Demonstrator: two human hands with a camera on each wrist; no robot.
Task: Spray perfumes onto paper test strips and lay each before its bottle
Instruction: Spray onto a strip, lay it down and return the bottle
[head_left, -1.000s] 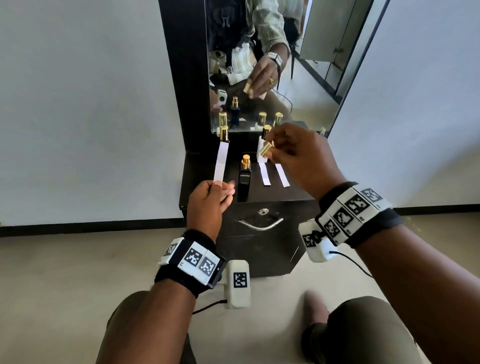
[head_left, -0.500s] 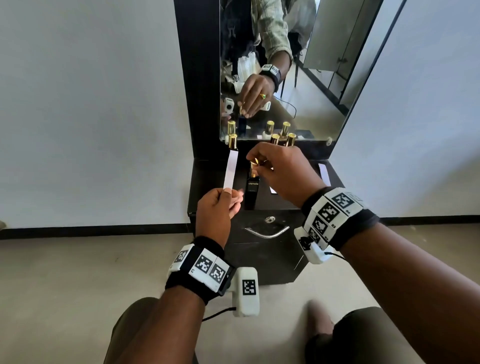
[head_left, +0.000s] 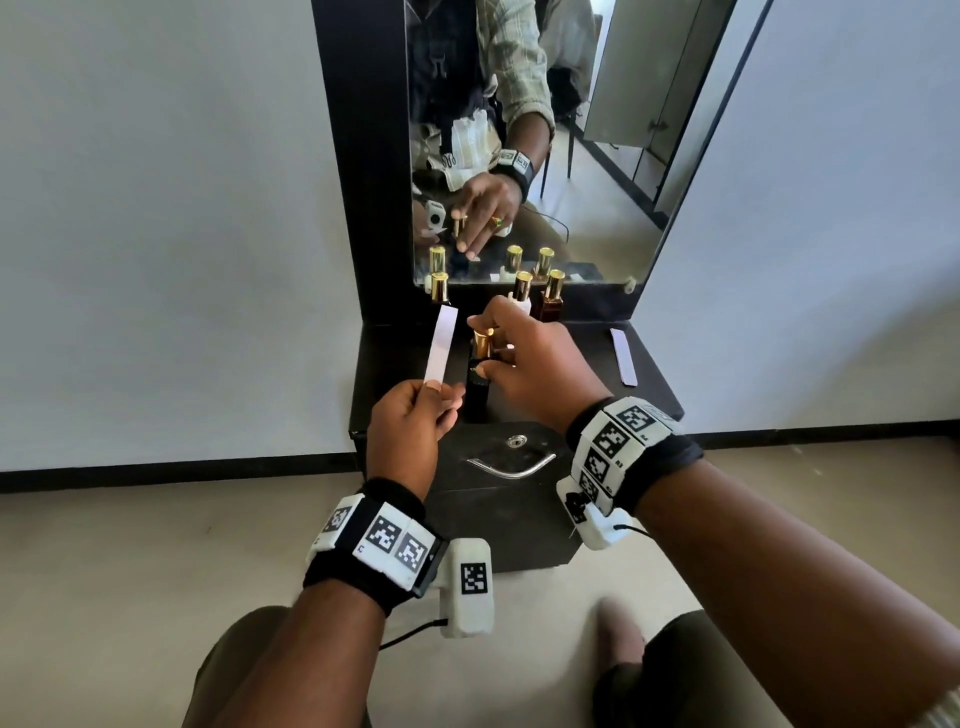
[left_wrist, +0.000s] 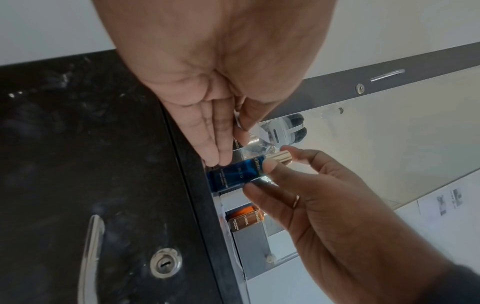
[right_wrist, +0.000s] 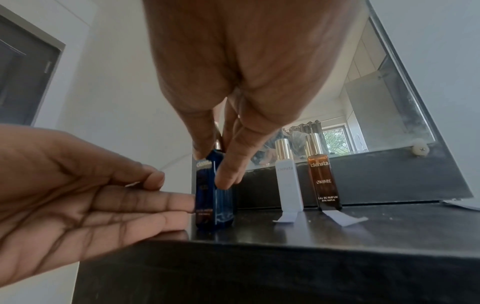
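Right fingers (left_wrist: 270, 164) are closed around the gold cap (left_wrist: 279, 157), recapping the blue bottle (left_wrist: 233, 174); left fingertips (head_left: 431, 387) pinch the sprayed strip (head_left: 440, 345) just beside. Next, probably lay it before that bottle.

A home dressing corner: wall mirror (head_left: 524, 140) above a black drawer cabinet (head_left: 498, 499).

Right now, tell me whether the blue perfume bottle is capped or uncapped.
Capped, it appears: the blue perfume bottle stands upright with the gold cap on top, right hand gripping it. Whether it is pressed fully home cannot be told.
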